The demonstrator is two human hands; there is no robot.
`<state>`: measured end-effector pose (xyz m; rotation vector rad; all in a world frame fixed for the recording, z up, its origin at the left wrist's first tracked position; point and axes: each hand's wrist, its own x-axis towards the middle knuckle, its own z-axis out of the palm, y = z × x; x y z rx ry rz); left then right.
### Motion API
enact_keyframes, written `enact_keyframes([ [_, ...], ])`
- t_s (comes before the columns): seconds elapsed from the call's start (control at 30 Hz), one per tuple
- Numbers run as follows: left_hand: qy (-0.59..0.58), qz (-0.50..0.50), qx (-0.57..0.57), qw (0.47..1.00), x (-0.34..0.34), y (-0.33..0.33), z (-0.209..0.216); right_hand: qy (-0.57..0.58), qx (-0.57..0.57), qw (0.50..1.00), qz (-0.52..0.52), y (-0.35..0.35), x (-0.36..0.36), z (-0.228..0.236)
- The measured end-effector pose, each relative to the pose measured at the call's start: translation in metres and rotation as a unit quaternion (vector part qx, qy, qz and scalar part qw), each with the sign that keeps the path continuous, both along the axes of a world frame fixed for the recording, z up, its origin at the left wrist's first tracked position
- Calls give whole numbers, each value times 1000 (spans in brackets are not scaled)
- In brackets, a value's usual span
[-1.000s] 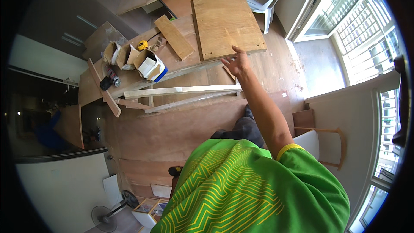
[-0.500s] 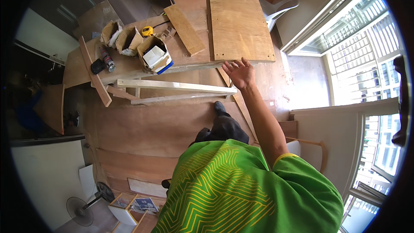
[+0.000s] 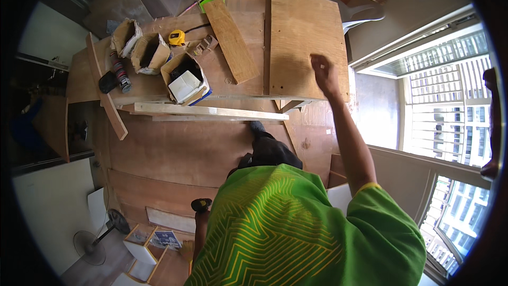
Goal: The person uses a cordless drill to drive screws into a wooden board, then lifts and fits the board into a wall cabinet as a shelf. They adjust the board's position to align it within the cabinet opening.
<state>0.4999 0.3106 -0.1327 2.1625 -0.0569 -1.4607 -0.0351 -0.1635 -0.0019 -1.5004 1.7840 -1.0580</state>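
Your right hand [image 3: 325, 77], the nearer, is over the plywood panel [image 3: 302, 26], whose long axis runs away from you; fingers curled, any grip indeterminable.

right arm [image 3: 355, 140] outstretched, right grip [image 3: 325, 73] loosely curled

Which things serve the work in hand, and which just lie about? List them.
Seemingly in use:
plywood panel, under the right hand
dark tool-like object, at the left hand

Apparently lying about:
yellow tape measure
narrow board beside the panel
three open boxes
canister
standing fan
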Motion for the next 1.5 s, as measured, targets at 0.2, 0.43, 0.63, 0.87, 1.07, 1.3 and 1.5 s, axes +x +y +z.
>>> enact_keyframes([
  [0.2,1,18,0,1000,-31,-43,17,264,-105,955,78,-164,-30,-25],
  [0.43,0,45,-3,999,-52,-76,37,382,-19,921,78,-301,-21,-43],
  [0.63,37,104,-37,993,-68,-80,63,380,33,916,125,-362,-15,-34],
  [0.87,14,37,-29,999,-84,-104,93,227,126,931,258,-376,-33,3],
  [1.07,24,78,20,996,-99,-110,88,187,129,944,239,-366,-27,10],
  [1.3,30,136,53,989,-99,-84,70,192,-18,921,337,-386,-44,-26],
  [1.5,17,74,-3,997,-99,-70,55,208,119,931,274,-390,-47,-21],
])
